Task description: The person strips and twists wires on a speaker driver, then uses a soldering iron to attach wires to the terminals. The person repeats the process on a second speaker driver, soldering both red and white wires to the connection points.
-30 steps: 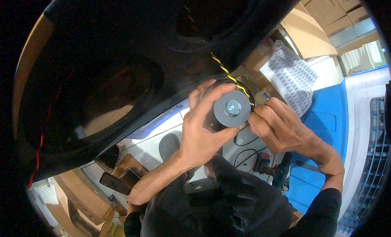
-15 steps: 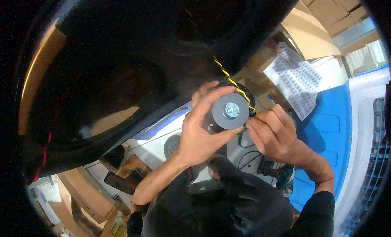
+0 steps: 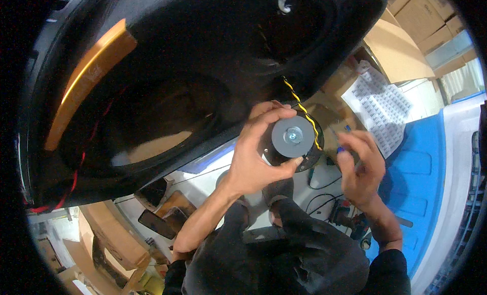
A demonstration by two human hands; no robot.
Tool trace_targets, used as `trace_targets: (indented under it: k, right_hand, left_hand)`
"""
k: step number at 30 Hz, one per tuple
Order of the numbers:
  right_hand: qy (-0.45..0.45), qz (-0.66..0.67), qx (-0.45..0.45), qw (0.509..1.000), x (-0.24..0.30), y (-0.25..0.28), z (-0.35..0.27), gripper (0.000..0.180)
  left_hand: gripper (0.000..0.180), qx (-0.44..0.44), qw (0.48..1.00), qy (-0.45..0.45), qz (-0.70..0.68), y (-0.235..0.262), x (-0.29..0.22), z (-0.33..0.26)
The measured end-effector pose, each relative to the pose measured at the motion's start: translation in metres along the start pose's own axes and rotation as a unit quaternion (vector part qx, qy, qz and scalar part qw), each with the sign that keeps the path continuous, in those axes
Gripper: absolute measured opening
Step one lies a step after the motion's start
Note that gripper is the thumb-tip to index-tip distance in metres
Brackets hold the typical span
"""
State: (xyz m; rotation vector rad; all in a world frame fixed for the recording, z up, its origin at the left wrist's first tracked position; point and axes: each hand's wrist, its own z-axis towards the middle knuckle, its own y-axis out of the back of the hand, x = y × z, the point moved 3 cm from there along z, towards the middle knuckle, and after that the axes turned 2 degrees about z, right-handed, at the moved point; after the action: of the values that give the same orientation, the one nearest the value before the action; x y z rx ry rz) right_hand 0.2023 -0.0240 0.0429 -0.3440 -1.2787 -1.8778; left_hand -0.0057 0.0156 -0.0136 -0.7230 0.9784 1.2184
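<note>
A speaker driver with a round grey magnet and a silver disc at its centre is in my left hand. My fingers curl over its far side, and the thumb presses near its lower edge. From the black cabinet a twisted yellow-and-black wire runs to the driver's right rim. Just right of the driver, apart from it, my right hand is closed, with thumb and index finger pinching a small blue-ended piece. It looks like a wire terminal, but blur hides its exact kind.
A large black speaker cabinet with round openings and an orange strip fills the upper left. A red wire hangs from it. Around are a printed sheet, a blue plastic panel, cardboard boxes, a phone and a power tool.
My right hand has moved away from the driver's edge to the right, and small blue ends now show at its fingertips. My left hand keeps hold of the driver. The view has shifted.
</note>
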Motion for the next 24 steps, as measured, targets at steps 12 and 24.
trace_targets:
  k: [12, 24]
  right_hand:
    - [-0.044, 0.022, -0.003, 0.999, 0.012, -0.016, -0.004, 0.029]
    - [-0.02, -0.044, -0.036, 0.998, 0.026, -0.013, -0.006, 0.019]
  left_hand:
    - [0.074, -0.002, 0.995, 0.027, -0.096, 0.001, 0.011, -0.003]
    - [0.072, 0.001, 0.99, 0.081, -0.112, -0.001, 0.013, -0.008]
